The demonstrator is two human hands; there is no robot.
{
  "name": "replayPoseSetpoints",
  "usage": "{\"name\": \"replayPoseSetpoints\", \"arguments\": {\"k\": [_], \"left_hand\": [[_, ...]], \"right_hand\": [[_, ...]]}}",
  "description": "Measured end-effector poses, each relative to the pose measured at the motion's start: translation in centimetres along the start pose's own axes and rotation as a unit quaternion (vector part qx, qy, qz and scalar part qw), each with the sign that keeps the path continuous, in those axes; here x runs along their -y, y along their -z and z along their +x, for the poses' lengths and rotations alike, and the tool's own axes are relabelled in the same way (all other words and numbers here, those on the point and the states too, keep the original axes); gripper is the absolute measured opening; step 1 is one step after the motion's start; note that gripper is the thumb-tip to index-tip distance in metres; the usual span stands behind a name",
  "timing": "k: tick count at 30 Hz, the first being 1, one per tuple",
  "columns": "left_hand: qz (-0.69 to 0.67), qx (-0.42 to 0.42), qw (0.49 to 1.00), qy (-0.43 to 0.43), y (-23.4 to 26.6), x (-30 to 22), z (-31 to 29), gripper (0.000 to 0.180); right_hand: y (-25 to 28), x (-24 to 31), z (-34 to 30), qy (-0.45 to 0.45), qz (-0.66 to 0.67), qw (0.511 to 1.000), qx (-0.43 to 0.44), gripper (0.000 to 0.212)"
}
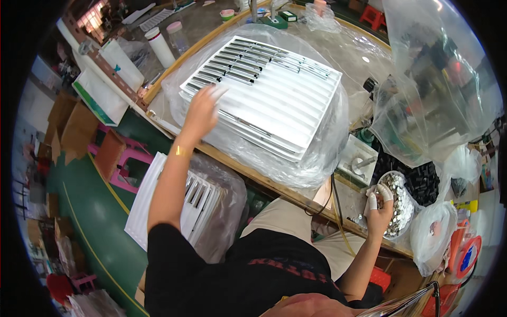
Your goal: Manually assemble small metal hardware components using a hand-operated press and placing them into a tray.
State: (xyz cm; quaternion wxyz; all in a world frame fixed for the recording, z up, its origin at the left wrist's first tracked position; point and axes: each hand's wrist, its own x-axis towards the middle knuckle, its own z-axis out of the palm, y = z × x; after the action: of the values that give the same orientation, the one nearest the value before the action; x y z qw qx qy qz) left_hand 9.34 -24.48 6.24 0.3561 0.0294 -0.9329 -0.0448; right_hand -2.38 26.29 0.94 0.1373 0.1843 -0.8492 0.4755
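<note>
My left hand (202, 113) reaches over the left edge of a white ribbed tray (285, 105). Its fingertips are smeared by motion, so I cannot tell whether they hold anything. Rows of slim metal tubes with black ends (232, 67) lie in the tray's grooves, mostly toward the far left. One more metal tube (245, 122) rests near the tray's front edge. White coverings wrap some fingertips of my right hand (381, 211), which is curled closed beside a clear tub of small silvery metal pieces (402, 214). What it pinches, if anything, is hidden.
Clear plastic sheeting (322, 169) lies under the tray. A small white fixture (358, 161) and a heap of black parts (422, 182) stand near the tub. More trays with tubes (198, 203) sit below the bench, near a pink stool (129, 158). A large plastic bag (428, 79) hangs right.
</note>
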Motion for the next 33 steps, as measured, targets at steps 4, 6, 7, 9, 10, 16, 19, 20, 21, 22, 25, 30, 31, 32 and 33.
{"name": "replayPoseSetpoints", "arguments": {"k": [4,6,7,9,10,16,19,20,21,22,25,30,31,32,33], "left_hand": [[0.218,0.292,0.927,-0.082,-7.5,6.7,9.8,0.062],[0.169,0.359,0.916,-0.055,-6.3,8.6,10.7,0.071],[0.199,0.371,0.906,-0.043,-6.2,8.7,11.0,0.076],[0.197,0.41,0.889,-0.046,-5.9,6.8,13.1,0.078],[0.224,0.406,0.884,-0.066,-6.7,6.4,13.6,0.078],[0.202,0.346,0.911,-0.099,-8.7,6.9,12.2,0.061],[0.152,0.325,0.927,-0.114,-8.1,8.9,11.2,0.056],[0.153,0.327,0.926,-0.113,-8.1,9.6,11.1,0.056],[0.112,0.334,0.931,-0.098,-7.8,9.8,11.3,0.053],[0.07,0.34,0.934,-0.083,-7.6,10.0,11.5,0.051],[0.014,0.343,0.938,-0.041,-6.8,11.3,10.6,0.036],[0.029,0.294,0.955,-0.029,-6.3,10.0,9.3,0.027],[0.045,0.266,0.961,-0.051,-5.8,9.2,9.1,0.025],[0.048,0.268,0.961,-0.049,-5.7,9.4,8.7,0.025],[0.036,0.229,0.972,-0.042,-5.2,9.9,8.0,0.029]], "right_hand": [[-0.3,0.4,1.6,0.013,-0.05,0.999,0.006,0.029],[-0.9,-0.7,3.1,0.029,-0.04,0.999,0.016,0.03],[-0.8,-0.7,3.7,-0.002,-0.023,1.0,0.006,0.028],[0.6,-1.9,4.9,-0.056,-0.036,0.997,-0.027,0.024],[1.4,-2.9,5.6,-0.079,-0.063,0.994,-0.047,0.021],[1.4,-7.3,13.0,0.004,-0.243,0.97,0.017,0.02],[-0.7,-7.8,14.0,0.004,-0.35,0.931,0.109,0.025],[-1.3,-8.5,13.9,0.018,-0.368,0.923,0.111,0.026],[-1.3,-8.9,13.8,0.018,-0.366,0.923,0.112,0.026],[-1.0,-9.3,13.6,0.037,-0.324,0.941,0.087,0.027],[-0.8,-7.7,12.7,0.016,-0.15,0.987,0.055,0.028],[-1.2,-4.0,9.9,-0.129,0.299,0.943,0.068,0.031],[-1.7,-3.2,9.5,-0.133,0.307,0.94,0.068,0.035],[-1.9,-2.0,9.1,-0.142,0.351,0.923,0.069,0.035],[-2.5,-0.6,9.0,-0.123,0.388,0.911,0.071,0.034]]}}
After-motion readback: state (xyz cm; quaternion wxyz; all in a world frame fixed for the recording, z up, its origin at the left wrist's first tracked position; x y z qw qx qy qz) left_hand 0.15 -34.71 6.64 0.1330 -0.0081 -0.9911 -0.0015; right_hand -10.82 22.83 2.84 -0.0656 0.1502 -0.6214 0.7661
